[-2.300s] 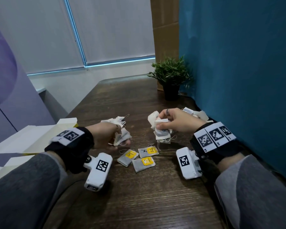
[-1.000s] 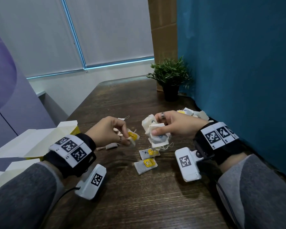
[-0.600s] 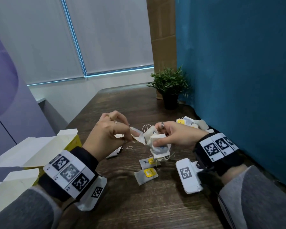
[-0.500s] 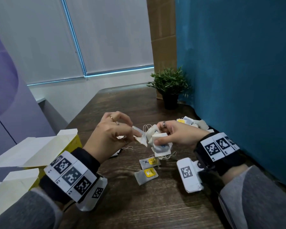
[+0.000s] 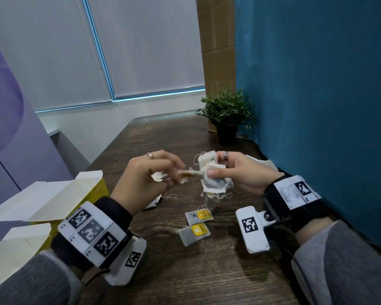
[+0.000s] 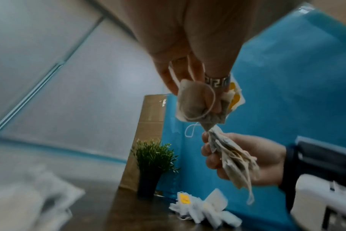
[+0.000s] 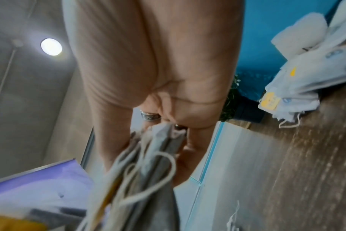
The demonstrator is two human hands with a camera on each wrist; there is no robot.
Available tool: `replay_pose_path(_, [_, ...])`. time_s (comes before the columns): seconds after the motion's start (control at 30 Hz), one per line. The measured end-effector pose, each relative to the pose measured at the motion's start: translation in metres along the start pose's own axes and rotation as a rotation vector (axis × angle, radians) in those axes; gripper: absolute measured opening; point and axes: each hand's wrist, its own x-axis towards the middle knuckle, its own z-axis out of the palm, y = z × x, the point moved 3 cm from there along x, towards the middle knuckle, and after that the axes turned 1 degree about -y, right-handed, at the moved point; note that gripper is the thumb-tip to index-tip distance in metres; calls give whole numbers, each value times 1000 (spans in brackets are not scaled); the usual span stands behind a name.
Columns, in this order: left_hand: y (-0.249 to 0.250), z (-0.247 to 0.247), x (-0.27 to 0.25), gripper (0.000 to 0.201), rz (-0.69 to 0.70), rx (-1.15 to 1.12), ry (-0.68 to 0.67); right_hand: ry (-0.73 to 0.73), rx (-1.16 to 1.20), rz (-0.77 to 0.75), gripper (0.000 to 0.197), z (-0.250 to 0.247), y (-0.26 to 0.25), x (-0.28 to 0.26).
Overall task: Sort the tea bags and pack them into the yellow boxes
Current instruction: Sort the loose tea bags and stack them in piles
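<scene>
Both hands are raised over the dark wooden table (image 5: pixel 207 271). My right hand (image 5: pixel 235 170) grips a bundle of white tea bags (image 5: pixel 213 179) with loose strings; the same bundle (image 6: pixel 231 157) shows in the left wrist view. My left hand (image 5: pixel 154 172) pinches tea bags (image 6: pixel 199 103), one with a yellow tag (image 5: pixel 186 173), right against that bundle. Two tea bags with yellow tags (image 5: pixel 198 216) (image 5: pixel 194 233) lie on the table below the hands. An open yellow box (image 5: pixel 53 194) stands at the left, a second one (image 5: pixel 20 241) nearer to me.
A heap of tea bags (image 5: pixel 262 164) lies by the blue wall (image 5: pixel 317 84) behind my right hand; the heap (image 6: pixel 203 209) also shows in the left wrist view. A small potted plant (image 5: pixel 227 117) stands at the far right.
My left hand picked a yellow-tagged tea bag off the table, rose and moved right to meet the right hand's bundle. The right hand lifted slightly. Three bags on the table became two.
</scene>
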Motion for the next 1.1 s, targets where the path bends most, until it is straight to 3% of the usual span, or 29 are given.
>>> replay_pose_path(0.13, [-18,7,-1,19,-501,-514,60,-26,116,-9,39,-1,-5,-2])
replay_pose_path(0.33, [-37,31,-6,25,-831,-606,54,-119,98,46,45,8,-2,-3])
replay_pose_path(0.4, [-35,40,-6,26,-867,-703,37,-131,64,73,44,11,0,-2])
replay_pose_path(0.53, [-36,49,-6,27,-899,-903,28,-83,10,105,60,11,5,1])
replay_pose_path(0.67, [-42,52,-11,27,-942,-931,-8,-101,3,124,35,10,9,1])
replay_pose_path(0.77, [-53,48,-16,25,-971,-765,-73,-2,-58,92,17,0,8,2])
replay_pose_path(0.87, [-54,50,-27,19,-953,-487,-389,144,-123,58,16,-13,7,4])
replay_pose_path(0.93, [-48,60,-35,23,-957,-460,-571,201,-176,47,16,-17,9,5])
replay_pose_path(1.0, [-43,68,-33,16,-942,-457,-620,227,-239,40,17,-18,10,6])
replay_pose_path(1.1, [-44,76,-19,9,-926,-415,-560,221,-279,44,18,-16,11,7])
